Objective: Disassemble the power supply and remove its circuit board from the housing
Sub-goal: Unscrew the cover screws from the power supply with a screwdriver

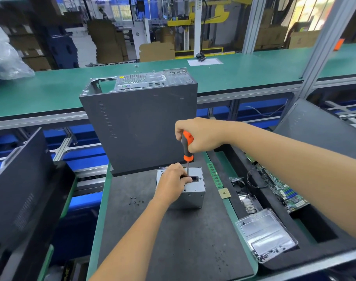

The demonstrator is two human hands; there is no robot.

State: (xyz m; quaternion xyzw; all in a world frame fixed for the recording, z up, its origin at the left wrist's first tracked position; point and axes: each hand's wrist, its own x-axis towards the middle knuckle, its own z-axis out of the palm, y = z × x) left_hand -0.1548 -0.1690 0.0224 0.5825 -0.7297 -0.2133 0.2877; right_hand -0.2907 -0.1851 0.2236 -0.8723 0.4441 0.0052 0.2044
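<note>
At centre frame, a worker's right hand [201,135] is wrapped around an orange-and-black screwdriver [187,146], its tip at the top face of a grey power supply [190,191] standing on the dark tabletop [173,240]. The left hand [172,182] has its grip clamped on the housing's top. The driver looks best kept vertical and pressed firmly, with the box steadied, so the bit does not slip.

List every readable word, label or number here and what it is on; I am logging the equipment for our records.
"lenovo": embossed sideways on the side panel of the computer case.
Sticker on the case's rear panel: too small to read.
Motherboard markings: too blurred to read.
Nothing readable on the power supply.
</note>
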